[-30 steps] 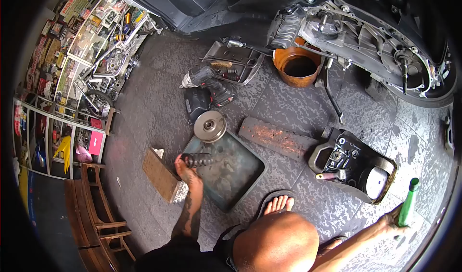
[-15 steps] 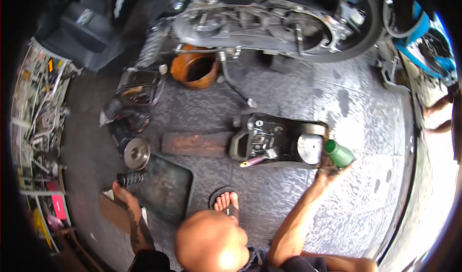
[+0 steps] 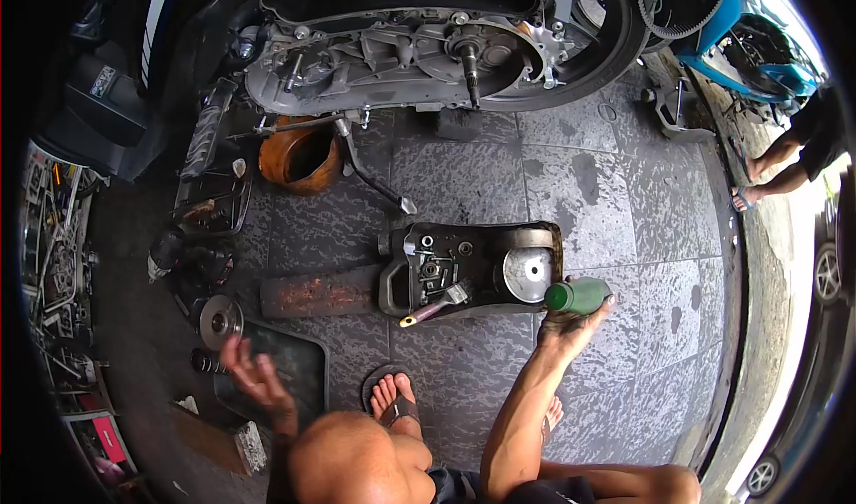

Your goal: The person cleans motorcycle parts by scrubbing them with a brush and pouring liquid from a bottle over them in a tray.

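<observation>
My right hand (image 3: 571,326) grips a green bottle (image 3: 587,295), tilted on its side with its round end toward the black cover. That black cover (image 3: 486,237) lies on the floor, holding small bolts and washers, a round metal plate (image 3: 529,273) and a paintbrush (image 3: 435,308) whose handle sticks over the near edge. My left hand (image 3: 259,377), a little blurred, is raised with fingers apart and nothing seen in it. It is just below a metal disc (image 3: 220,322), beside a dark tray (image 3: 312,366) and a coil spring (image 3: 207,361).
An opened scooter engine case (image 3: 392,63) with a rear wheel (image 3: 615,67) stands ahead. An orange-brown pot (image 3: 287,170) and a metal lever (image 3: 361,170) are below it. A wooden board (image 3: 316,296) lies left of the cover. Another person's legs (image 3: 776,170) show at right.
My left hand has lifted off from near the spring and moved right. The bottle has tipped closer to level in my right hand. The view has shifted.
</observation>
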Available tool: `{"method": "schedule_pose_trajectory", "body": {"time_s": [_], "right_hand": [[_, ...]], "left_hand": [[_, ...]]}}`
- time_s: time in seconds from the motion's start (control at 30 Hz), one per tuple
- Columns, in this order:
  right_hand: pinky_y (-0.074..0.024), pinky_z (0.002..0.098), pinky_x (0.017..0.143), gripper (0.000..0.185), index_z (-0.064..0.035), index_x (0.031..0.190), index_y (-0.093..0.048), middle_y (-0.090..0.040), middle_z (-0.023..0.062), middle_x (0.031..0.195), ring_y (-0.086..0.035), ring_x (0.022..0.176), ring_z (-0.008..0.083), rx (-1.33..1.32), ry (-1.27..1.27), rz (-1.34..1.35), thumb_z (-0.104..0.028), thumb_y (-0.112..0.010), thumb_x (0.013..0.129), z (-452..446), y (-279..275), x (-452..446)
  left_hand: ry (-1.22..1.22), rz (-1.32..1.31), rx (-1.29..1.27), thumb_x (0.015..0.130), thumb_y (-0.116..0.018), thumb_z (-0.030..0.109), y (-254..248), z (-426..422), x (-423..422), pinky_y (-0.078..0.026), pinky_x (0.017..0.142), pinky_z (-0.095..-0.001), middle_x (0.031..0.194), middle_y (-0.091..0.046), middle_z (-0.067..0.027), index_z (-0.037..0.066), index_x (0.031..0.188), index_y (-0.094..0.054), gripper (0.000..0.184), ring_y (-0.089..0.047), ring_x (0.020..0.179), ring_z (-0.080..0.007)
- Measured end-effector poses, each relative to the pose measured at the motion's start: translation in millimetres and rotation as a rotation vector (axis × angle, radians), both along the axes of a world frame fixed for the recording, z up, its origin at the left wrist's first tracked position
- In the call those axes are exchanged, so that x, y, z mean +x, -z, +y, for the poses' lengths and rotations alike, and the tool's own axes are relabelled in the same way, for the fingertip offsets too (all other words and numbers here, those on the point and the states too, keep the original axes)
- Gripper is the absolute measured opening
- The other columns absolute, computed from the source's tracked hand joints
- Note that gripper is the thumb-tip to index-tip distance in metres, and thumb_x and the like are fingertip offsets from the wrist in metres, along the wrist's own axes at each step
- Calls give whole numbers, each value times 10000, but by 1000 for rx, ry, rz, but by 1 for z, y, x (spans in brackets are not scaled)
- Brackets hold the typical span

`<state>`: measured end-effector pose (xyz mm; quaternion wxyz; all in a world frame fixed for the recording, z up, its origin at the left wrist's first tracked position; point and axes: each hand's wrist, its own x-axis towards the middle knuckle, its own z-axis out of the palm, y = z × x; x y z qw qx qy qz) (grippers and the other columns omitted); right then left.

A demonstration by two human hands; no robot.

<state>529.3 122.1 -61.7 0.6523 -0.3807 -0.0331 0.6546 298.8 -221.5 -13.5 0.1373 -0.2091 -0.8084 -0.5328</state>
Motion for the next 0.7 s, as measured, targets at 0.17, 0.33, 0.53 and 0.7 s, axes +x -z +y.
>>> {"method": "schedule_pose_trajectory", "body": {"time_s": [0.17, 0.33, 0.53, 0.7], "right_hand": [[-590, 397, 757, 607, -18, 1198, -495, -610, 150, 1044, -652, 902, 292, -13, -147, 41, -529, -621, 896, -17, -11, -24], [-512, 360, 923, 693, -2, 1308, -445, -586, 141, 1166, -612, 1054, 256, -48, -209, -119, -574, -536, 929, -35, -32, -31], [-496, 255, 606, 687, -29, 1395, -366, -586, 103, 930, -581, 725, 161, -235, -43, -304, -571, -430, 977, -32, 10, 38], [-363, 222, 501, 485, -91, 1326, -483, -469, 13, 800, -418, 612, 95, -112, 352, -414, -447, -471, 998, -39, 10, 87]], "left_hand": [[1071, -122, -21, 750, -805, 423, -21, 172, 66, -345, 1091, -463, 1403, -395, -203, 31, 1456, -296, 955, -378, 1321, -354], [1313, 47, 50, 812, -765, 320, -27, 270, 87, -469, 964, -439, 1263, -533, -193, 7, 1315, -461, 667, -531, 1186, -373], [1229, 50, -112, 889, -658, 407, -21, 339, 126, -540, 755, -399, 1026, -594, -121, 31, 1104, -533, 451, -635, 869, -298], [1295, -7, -252, 900, -620, 434, 32, 364, 178, -551, 752, -421, 1129, -555, -129, 43, 1191, -517, 497, -612, 968, -299]]}}
